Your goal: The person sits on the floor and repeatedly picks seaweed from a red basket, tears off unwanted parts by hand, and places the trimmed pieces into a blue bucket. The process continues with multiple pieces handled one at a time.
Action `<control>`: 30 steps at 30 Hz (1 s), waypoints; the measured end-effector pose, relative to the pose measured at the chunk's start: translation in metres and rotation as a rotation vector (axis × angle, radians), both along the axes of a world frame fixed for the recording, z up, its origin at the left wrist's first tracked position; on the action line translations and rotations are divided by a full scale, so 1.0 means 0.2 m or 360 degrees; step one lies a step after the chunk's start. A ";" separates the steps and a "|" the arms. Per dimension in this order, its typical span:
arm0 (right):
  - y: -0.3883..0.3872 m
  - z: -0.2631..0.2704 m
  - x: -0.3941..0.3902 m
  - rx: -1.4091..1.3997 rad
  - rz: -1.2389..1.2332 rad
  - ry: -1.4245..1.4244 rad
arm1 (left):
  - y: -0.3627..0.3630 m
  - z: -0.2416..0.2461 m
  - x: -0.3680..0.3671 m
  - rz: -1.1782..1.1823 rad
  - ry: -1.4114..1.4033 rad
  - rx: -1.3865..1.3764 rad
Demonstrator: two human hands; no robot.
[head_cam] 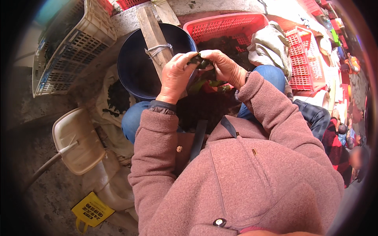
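Note:
Both hands are raised over the right rim of a blue plastic tub [125, 69]. Between their fingertips is a dark green leafy piece [201, 61], which looks like seaweed. My left hand [174, 77] pinches its left end, and my right hand [226, 67] has hold of the right end. A wooden board [153, 34], wrapped with a tied cloth strip [159, 50], lies across the tub beside my left hand. Beyond my right hand, a red plastic basket [226, 22] holds dark, wet-looking material [227, 42]. Shadow hides much of what lies below the hands.
A white slatted crate [79, 53] stands at left, above a pale plastic shovel [78, 141] and a yellow bag [93, 209] bearing writing. A pale sack [270, 44] and a red crate [305, 59] are at right. People sit farther right, one in a plaid sleeve [314, 116].

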State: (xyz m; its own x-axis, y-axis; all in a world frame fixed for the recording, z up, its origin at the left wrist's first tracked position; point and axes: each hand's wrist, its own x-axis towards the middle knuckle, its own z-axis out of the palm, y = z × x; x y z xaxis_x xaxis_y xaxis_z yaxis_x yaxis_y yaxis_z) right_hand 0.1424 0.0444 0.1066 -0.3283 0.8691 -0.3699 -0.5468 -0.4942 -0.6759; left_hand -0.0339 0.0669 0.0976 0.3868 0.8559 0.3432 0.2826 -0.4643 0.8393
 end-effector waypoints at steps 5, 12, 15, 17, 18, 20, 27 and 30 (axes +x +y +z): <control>0.02 0.00 0.09 0.0455 0.0086 -0.1052 | 0.00 -0.04 -0.02 0.0205 -0.0212 -0.0144; 0.04 -0.04 0.14 0.0211 -0.0121 -0.1134 | 0.00 0.00 -0.12 0.0129 -0.0146 -0.0252; 0.02 0.00 0.09 0.0501 0.0160 -0.1302 | -0.01 0.03 -0.11 0.0115 0.0087 0.0222; 0.02 0.02 0.00 0.0836 0.0170 -0.1312 | -0.03 0.04 -0.08 -0.0117 0.0061 0.0009; 0.02 0.03 -0.03 0.0884 0.0270 -0.1290 | -0.04 0.03 -0.07 -0.0225 0.0031 -0.0407; 0.03 0.05 -0.10 0.1325 0.0320 -0.1245 | -0.04 0.03 -0.07 -0.0326 0.0000 -0.0333; 0.21 0.13 -0.09 0.1275 0.0754 -0.1425 | -0.01 0.03 -0.26 -0.0142 0.0195 -0.0150; 0.32 0.12 -0.15 0.1517 0.1030 -0.1549 | 0.03 0.01 -0.38 0.0083 0.0107 -0.0099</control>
State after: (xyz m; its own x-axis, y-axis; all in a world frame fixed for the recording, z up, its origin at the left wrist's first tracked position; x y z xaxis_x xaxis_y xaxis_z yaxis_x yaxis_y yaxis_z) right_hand 0.1131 0.1086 0.1297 -0.7037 0.7080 -0.0589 0.4250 0.3530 -0.8336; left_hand -0.1095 0.0730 0.0992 0.3615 0.8943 0.2636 0.3616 -0.3951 0.8445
